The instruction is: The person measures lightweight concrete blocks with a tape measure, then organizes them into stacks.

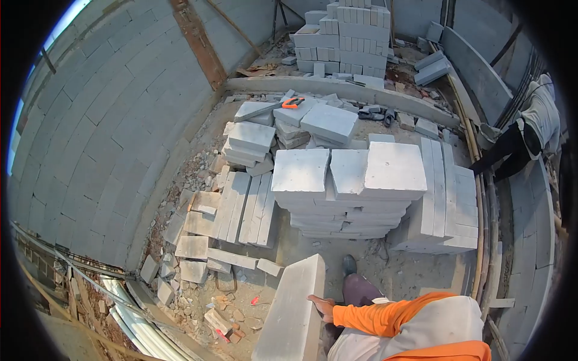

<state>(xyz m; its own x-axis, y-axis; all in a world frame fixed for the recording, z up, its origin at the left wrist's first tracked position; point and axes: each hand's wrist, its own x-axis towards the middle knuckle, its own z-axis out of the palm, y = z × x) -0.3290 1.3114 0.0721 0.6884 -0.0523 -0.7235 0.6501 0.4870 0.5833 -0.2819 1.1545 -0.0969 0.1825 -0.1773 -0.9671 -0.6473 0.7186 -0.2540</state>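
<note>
A long pale grey aerated concrete block (289, 310) slants up from the bottom edge of the view. My right hand (323, 307), coming out of an orange sleeve, grips the block's right edge, with fingertips over its upper face. Whatever lies under the block is hidden. My left hand is not in view. My boot (349, 265) stands on the dusty floor just beyond the block. Ahead of it rises a stack of white blocks (343, 207), and more long blocks (442, 192) stand on edge to its right.
Broken block pieces (194, 248) and rubble lie to the left. An orange-handled tool (293, 103) rests on the farther blocks. Bamboo poles (480, 240) run along the right, where another person (530, 129) stoops by a low wall. White pipes (129, 319) lie lower left.
</note>
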